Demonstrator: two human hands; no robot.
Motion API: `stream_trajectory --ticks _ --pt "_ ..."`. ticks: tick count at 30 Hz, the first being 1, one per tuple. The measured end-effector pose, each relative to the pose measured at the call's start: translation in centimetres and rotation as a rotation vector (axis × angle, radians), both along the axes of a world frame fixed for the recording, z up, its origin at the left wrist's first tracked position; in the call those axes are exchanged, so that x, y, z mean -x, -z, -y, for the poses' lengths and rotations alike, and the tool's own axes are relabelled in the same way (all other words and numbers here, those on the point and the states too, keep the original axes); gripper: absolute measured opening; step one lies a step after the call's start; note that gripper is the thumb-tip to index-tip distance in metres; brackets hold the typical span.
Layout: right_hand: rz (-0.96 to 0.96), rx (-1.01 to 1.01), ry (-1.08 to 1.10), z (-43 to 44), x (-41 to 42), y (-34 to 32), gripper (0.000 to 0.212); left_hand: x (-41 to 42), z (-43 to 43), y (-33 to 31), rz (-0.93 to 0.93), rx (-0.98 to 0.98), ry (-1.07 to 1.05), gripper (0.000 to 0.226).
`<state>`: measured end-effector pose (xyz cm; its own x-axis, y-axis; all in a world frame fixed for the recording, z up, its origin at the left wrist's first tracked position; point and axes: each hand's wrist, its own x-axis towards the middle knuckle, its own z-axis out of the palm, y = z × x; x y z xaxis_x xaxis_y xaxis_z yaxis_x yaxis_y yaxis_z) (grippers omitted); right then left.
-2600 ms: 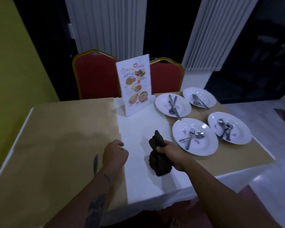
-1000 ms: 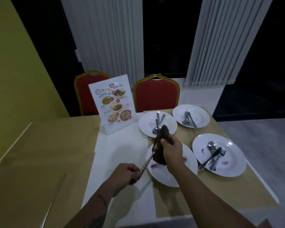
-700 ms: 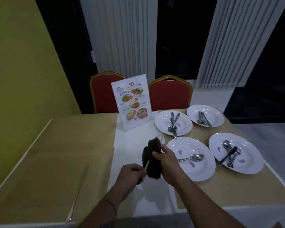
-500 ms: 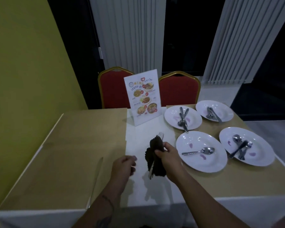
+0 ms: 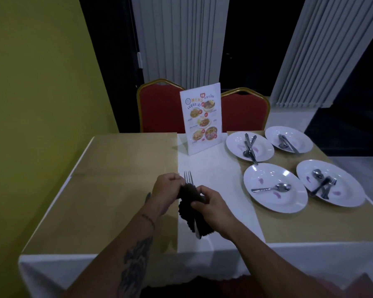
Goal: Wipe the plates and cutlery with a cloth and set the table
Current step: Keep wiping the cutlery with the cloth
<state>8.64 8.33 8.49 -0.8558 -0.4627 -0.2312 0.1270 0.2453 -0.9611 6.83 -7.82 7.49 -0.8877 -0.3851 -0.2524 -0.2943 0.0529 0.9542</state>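
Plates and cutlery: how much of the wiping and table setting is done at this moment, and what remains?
Done: nothing looks laid out yet. In hand: the left hand and right hand grip the cloth around a fork, its tines sticking out. Left: all four plates sit grouped at the right, pink smears showing; the near one holds a spoon, the others more cutlery.

Both forearms reach forward and converge, the left one tattooed with a thin band at the wrist. The left hand (image 5: 168, 190) curls its fingers on the top of the cloth (image 5: 188, 220). The right hand (image 5: 213, 208) grips the cloth just beside it.
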Motion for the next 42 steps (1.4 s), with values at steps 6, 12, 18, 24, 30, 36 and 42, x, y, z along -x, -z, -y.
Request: stream_trajectory --ticks 6,12,18,24,30,36,42 --pt "-0.060 -0.131 -0.051 1.4 -0.9 1.0 0.024 -0.9 1.8 0.6 0.005 -0.171 -0.222 0.010" --pt "-0.154 -0.243 -0.148 3.4 -0.8 1.8 0.026 -0.8 3.4 0.7 0.035 -0.172 -0.199 0.009" --pt "-0.145 -0.482 -0.337 0.7 -1.5 5.6 0.020 -1.6 7.6 4.2 0.162 0.084 -0.319 0.010" --pt "-0.030 -0.376 -0.200 -0.5 -0.3 5.5 0.023 -3.1 8.4 9.0 0.324 0.277 -0.189 0.010" --pt "0.032 -0.353 -0.170 -1.0 -0.7 6.0 0.015 -3.6 6.8 9.8 0.365 0.390 -0.104 0.014" --pt "0.029 -0.396 -0.176 -0.8 -0.8 6.3 0.015 -3.2 6.4 10.0 0.392 0.544 -0.079 0.019" --pt "0.060 -0.340 -0.158 -0.6 -0.5 6.1 0.021 -3.5 5.9 9.8 0.412 0.709 -0.020 0.020"
